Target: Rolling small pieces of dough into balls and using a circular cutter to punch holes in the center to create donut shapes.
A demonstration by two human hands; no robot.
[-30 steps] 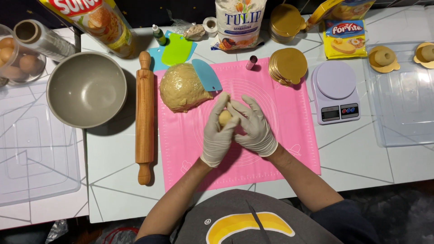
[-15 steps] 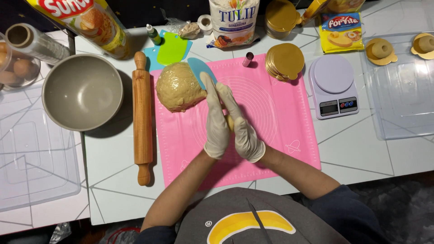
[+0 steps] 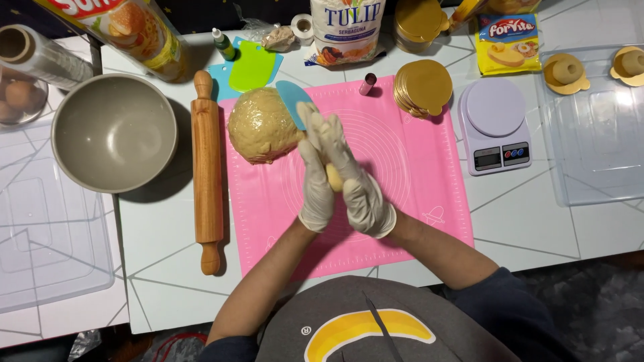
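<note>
- Bright, even overhead light; soft shadows right of the bowl and rolling pin.
- Glare on the clear trays.
- Gloved hands slightly motion-blurred; edges mildly curved.

A home baking table: pink silicone mat, wooden rolling pin, digital scale, and flour bag.

Both hands are pressed together over the middle of the baking mat, left hand and right hand with a small piece of dough squeezed between them. The big dough lump sits on the mat's far left corner, a scraper just beside it. Left of the mat on the worktop lies the rolling pin, then the bowl further left. Kitchen scale is off to the right, a stack of round boards at the mat's far edge.
</note>
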